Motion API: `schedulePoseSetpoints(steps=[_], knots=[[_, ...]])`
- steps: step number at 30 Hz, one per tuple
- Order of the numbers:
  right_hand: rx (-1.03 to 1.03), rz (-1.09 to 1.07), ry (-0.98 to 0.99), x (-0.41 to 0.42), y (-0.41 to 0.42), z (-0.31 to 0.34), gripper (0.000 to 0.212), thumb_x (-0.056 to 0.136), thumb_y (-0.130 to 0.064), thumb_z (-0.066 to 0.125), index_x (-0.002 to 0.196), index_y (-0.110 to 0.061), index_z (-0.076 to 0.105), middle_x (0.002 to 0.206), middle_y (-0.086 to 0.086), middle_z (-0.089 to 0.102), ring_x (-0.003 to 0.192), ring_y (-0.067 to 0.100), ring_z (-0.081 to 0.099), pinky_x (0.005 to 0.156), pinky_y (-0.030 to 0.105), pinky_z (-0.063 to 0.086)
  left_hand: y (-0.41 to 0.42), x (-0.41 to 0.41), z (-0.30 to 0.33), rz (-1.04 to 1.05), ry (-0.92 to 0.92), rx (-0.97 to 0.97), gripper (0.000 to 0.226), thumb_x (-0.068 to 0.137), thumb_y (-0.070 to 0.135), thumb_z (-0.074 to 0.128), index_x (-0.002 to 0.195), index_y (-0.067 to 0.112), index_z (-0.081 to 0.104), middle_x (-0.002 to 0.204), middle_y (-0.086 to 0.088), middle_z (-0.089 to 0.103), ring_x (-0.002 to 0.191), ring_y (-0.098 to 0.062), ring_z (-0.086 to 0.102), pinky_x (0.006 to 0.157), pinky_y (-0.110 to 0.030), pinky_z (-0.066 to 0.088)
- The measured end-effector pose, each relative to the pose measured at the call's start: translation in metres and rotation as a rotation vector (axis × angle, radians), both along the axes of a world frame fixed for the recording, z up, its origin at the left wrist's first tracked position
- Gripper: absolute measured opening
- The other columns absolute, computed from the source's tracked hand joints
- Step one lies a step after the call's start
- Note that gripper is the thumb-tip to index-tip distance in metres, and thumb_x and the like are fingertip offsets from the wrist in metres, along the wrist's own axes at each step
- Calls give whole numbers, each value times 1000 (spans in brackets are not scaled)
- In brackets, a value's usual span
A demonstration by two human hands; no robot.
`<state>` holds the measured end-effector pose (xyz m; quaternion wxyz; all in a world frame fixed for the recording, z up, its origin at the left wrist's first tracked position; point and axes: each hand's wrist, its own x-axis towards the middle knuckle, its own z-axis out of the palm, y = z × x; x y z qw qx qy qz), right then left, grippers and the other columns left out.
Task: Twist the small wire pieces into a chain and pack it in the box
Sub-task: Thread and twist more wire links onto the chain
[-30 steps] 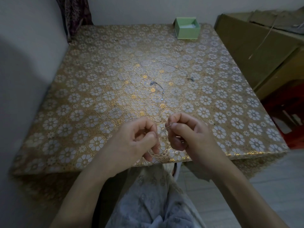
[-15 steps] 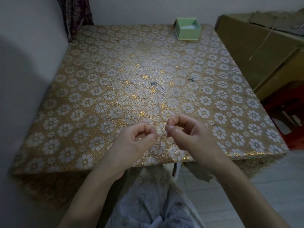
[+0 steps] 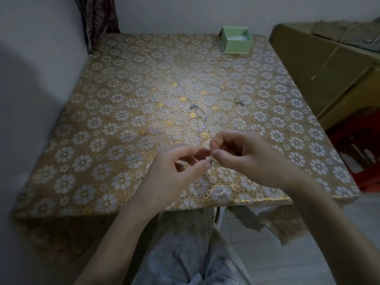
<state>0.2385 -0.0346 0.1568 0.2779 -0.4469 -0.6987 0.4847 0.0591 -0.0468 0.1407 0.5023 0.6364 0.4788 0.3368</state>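
Two hands work close together above the near edge of the surface (image 3: 127, 112), which wears a gold cloth with white flowers. The left hand (image 3: 176, 171) has its thumb and first finger curled in to pinch a small wire piece (image 3: 210, 161), and the other fingers are bent loosely under it. The right hand (image 3: 246, 155) also pinches this wire piece, with its thumb tip and bent first finger just beside the left hand's fingertips, so the two hands almost touch. The wire piece is very thin and only a short bit shows between the fingertips; its shape there is too small to make out. Past the hands, near the middle of the surface, a thin wire (image 3: 198, 111) lies curved on the cloth, with tiny shiny bits along it. A little to the right of that, another thin wire (image 3: 239, 102) ends in a small dark twist. At the far edge of the surface, toward the right corner, sits a small green box (image 3: 236, 45) with its top open and something pale inside. A brown cardboard box (image 3: 320, 64) stands just beside the surface on the right.
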Motion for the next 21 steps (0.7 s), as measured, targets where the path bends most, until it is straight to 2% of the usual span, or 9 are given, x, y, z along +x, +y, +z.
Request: schedulePoseSetpoints(steps=[2, 5, 9, 13, 17, 21], knots=[[6, 0, 7, -1, 0, 0, 12, 81, -23, 56, 78, -12, 60, 62, 3, 47, 52, 12, 35, 46, 24, 27, 2, 1, 2, -7, 33, 65, 21, 71, 40, 65, 90, 34, 68, 85, 11, 67, 73, 0, 61, 63, -19, 50], [7, -24, 29, -2, 0, 0, 14, 80, -25, 56, 77, -12, 59, 60, -1, 46, 52, 10, 36, 46, 22, 27, 5, 3, 5, 8, 73, 133, 7, 77, 26, 69, 83, 30, 69, 77, 10, 64, 60, 5, 54, 53, -11, 40], [6, 4, -16, 1, -1, 0, 10, 84, -20, 58, 78, -12, 59, 63, 3, 48, 53, 12, 37, 46, 24, 29, 7, -2, 7, -56, 142, 154, 4, 77, 28, 69, 80, 26, 70, 78, 11, 64, 62, 4, 53, 55, -12, 39], [10, 15, -59, 2, -2, -2, 8, 88, -13, 57, 80, -12, 59, 63, -4, 49, 52, 9, 38, 46, 22, 30, 10, -8, 12, -55, 168, 133, 6, 75, 33, 69, 76, 28, 70, 72, 15, 65, 58, 2, 53, 54, -12, 40], [-5, 21, -27, 0, -2, -1, 9, 89, -12, 55, 80, -12, 57, 62, -3, 48, 50, 11, 36, 44, 21, 28, 12, -8, 13, -80, 101, -26, 13, 80, 31, 63, 79, 21, 70, 63, 13, 60, 52, 2, 47, 50, -11, 36], [-1, 55, -39, 1, -2, -2, 13, 91, -9, 54, 79, -14, 55, 62, -10, 47, 49, 5, 36, 45, 18, 28, 15, -14, 9, -147, -1, -231, 27, 77, 40, 63, 76, 14, 70, 72, -1, 61, 71, -18, 50, 64, -28, 39]])
